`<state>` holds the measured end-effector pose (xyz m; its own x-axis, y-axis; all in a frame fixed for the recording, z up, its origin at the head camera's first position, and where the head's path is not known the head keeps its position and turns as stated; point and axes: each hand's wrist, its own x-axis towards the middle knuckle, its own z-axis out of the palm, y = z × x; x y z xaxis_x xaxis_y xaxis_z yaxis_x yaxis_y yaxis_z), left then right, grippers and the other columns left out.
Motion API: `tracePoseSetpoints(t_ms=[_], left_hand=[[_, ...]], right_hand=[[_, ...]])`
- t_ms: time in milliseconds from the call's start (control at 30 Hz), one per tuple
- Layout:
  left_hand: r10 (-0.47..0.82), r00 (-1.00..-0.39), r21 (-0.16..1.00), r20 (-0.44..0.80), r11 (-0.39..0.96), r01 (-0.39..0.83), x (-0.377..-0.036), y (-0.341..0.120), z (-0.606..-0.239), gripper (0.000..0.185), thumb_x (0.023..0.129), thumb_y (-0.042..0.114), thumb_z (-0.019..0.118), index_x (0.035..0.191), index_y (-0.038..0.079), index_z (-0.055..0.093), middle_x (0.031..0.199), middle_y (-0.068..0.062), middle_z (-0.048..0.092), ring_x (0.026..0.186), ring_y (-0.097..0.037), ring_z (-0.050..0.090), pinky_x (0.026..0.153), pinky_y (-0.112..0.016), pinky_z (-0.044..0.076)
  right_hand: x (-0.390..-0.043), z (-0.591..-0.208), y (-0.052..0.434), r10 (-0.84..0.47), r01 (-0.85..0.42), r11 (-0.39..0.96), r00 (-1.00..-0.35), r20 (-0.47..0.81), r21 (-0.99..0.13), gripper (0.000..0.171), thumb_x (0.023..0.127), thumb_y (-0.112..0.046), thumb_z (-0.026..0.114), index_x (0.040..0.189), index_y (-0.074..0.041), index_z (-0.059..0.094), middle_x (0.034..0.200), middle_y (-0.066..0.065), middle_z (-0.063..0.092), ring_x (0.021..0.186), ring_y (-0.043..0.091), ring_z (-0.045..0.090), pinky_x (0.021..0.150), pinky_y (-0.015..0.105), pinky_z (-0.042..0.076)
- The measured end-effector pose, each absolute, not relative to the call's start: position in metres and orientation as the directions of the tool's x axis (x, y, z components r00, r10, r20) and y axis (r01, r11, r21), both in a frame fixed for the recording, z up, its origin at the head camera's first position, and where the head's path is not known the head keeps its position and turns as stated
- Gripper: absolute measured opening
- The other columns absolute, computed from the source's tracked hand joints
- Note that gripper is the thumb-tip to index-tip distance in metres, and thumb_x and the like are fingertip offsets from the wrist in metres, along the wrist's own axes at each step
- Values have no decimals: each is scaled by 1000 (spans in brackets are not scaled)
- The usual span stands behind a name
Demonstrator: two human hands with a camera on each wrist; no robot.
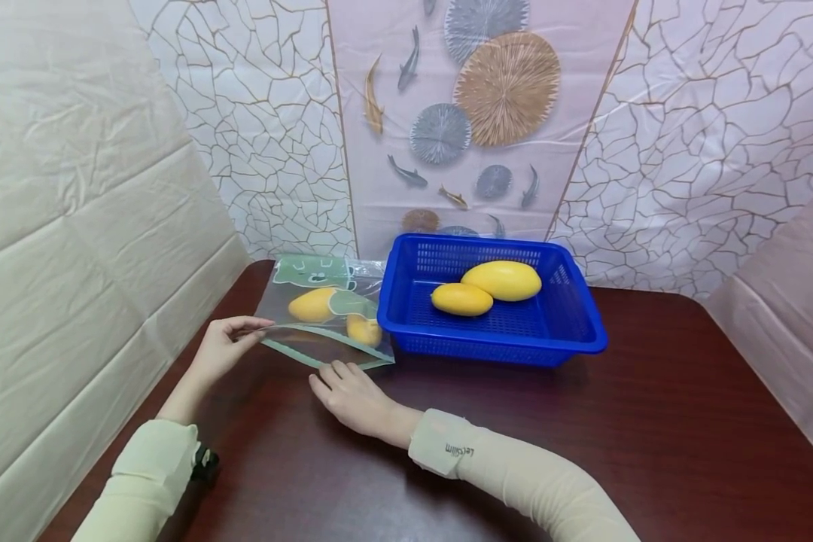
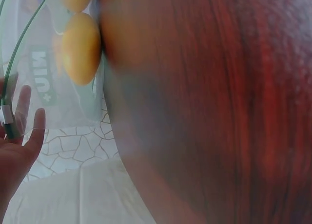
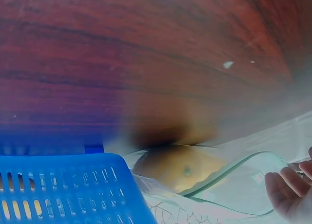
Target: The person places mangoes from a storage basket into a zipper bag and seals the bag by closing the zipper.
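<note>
A clear zip bag (image 1: 278, 301) with green lips and a bear print lies on the table, its mouth parted toward me. Inside are two yellow mangoes (image 1: 309, 305) (image 2: 82, 48), one partly behind the green print. My left hand (image 1: 222, 348) pinches the left corner of the mouth, where a pale slider (image 2: 7, 114) shows in the left wrist view. My right hand (image 1: 354, 397) is at the near lip, fingers bent over it and the lip kinked at the fingertips. The thumb's grip is largely hidden in the head view.
A blue plastic basket (image 1: 494, 350) stands right against the bag's right side. Two yellow mangoes (image 1: 501, 280) lie in it, one larger. The dark red wooden table (image 1: 677, 406) meets cloth-covered walls (image 1: 95, 226) at the left, back and right.
</note>
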<state>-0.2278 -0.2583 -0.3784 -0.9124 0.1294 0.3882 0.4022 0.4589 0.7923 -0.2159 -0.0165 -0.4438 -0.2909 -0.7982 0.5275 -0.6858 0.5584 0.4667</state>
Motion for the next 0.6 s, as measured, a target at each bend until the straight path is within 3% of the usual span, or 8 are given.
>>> tracePoseSetpoints(t_ms=[33, 267, 467, 600], left_hand=[[126, -914, 795, 386, 457, 399, -228, -258, -379, 17, 86, -6, 61, 100, -13, 66, 88, 4, 70, 73, 4, 62, 60, -15, 48], [122, -917, 805, 381, 444, 393, -228, -259, -380, 18, 86, -4, 61, 101, -14, 65, 83, 22, 65, 70, 6, 60, 58, -16, 47], [124, -918, 809, 376, 438, 391, -228, -260, -382, 18, 86, -5, 61, 101, -15, 64, 84, 21, 66, 70, 5, 60, 57, -17, 47], [123, -919, 817, 376, 424, 391, -228, -260, -384, 18, 86, -5, 61, 101, -16, 63, 84, 20, 67, 69, 6, 60, 57, -16, 46]], right_hand=[[-215, -444, -16, -797, -688, 557, -287, 532, 464, 28, 90, -13, 46, 113, -13, 63, 102, 0, 60, 90, 17, 55, 74, 26, 47], [-214, -442, -14, -791, -718, 549, -279, 545, 428, 26, 91, -14, 48, 112, -13, 63, 102, 0, 61, 92, 16, 57, 78, 25, 48], [-218, -436, -7, -753, -755, 539, -235, 615, 372, 22, 85, -14, 59, 106, -11, 65, 97, 0, 63, 88, 15, 58, 76, 25, 48], [-218, -431, -1, -710, -766, 559, -243, 660, 319, 19, 79, -13, 64, 97, -12, 65, 88, -1, 62, 83, 14, 58, 71, 24, 47]])
